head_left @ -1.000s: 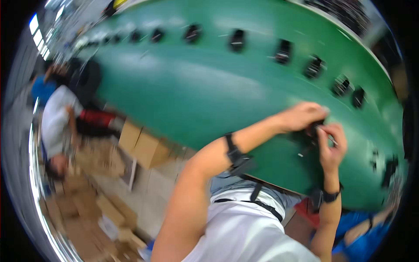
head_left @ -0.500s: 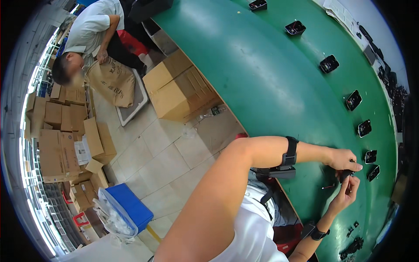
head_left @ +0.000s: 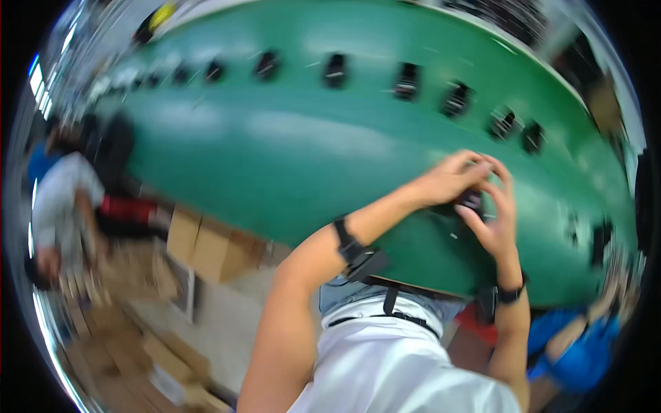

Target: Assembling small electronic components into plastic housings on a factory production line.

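Over the green table my two hands meet around a small black casing (head_left: 471, 201), blurred by motion. My left hand (head_left: 451, 180) reaches in from the left, its fingers curled over the casing's far side. My right hand (head_left: 501, 215) curves round the right side, thumb toward me and fingers arched up to the left hand's fingertips. Part of the casing is hidden behind the fingers. A small pale speck shows on the table just below it, too smeared to name.
Several small black casings (head_left: 335, 71) stand in a curved row along the far side of the green table (head_left: 310, 165). Dark small parts (head_left: 601, 242) lie at right. A person in blue (head_left: 575, 351) is at lower right, another in a light shirt (head_left: 65, 203) at left, near cardboard boxes (head_left: 206, 244).
The whole view has swung round, so the table now spans the picture ahead of me. My right hand's fingers have gone from a pinch to a wider curve around the black casing.
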`<state>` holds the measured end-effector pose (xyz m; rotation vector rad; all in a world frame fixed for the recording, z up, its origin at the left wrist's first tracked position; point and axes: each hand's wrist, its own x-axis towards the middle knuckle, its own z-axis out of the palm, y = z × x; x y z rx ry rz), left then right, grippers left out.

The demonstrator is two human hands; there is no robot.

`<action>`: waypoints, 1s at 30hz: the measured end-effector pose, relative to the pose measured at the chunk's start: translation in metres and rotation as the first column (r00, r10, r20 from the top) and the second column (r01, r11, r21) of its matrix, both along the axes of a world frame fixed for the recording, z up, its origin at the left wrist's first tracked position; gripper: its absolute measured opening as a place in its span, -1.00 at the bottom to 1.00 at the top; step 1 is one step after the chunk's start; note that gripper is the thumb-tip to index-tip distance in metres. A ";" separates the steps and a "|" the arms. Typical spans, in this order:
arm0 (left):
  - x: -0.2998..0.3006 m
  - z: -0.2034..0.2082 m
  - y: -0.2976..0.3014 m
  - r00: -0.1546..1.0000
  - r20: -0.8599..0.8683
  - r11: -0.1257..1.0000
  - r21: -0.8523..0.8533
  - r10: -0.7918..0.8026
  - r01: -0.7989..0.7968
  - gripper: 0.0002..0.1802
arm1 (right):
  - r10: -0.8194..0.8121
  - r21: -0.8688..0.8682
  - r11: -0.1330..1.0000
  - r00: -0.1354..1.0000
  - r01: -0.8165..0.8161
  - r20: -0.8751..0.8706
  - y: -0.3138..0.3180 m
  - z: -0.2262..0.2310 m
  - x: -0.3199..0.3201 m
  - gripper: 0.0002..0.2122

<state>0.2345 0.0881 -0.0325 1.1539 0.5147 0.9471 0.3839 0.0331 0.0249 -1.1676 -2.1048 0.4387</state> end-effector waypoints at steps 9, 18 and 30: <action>-0.034 0.025 -0.016 0.979 -0.141 0.964 -0.243 -0.144 0.107 -0.18 | -0.321 -0.353 0.934 0.310 -0.052 -0.895 0.034 0.012 0.171 -0.69; -0.031 0.027 -0.025 0.881 -0.413 0.947 0.303 0.229 -0.103 -0.79 | -0.542 -0.512 0.835 0.464 0.203 -0.700 0.025 -0.015 0.182 -0.65; -0.031 0.028 -0.026 0.806 -0.482 0.849 0.527 0.345 -0.048 -0.80 | -0.173 0.054 0.978 0.634 0.202 0.753 0.127 0.004 0.218 -0.75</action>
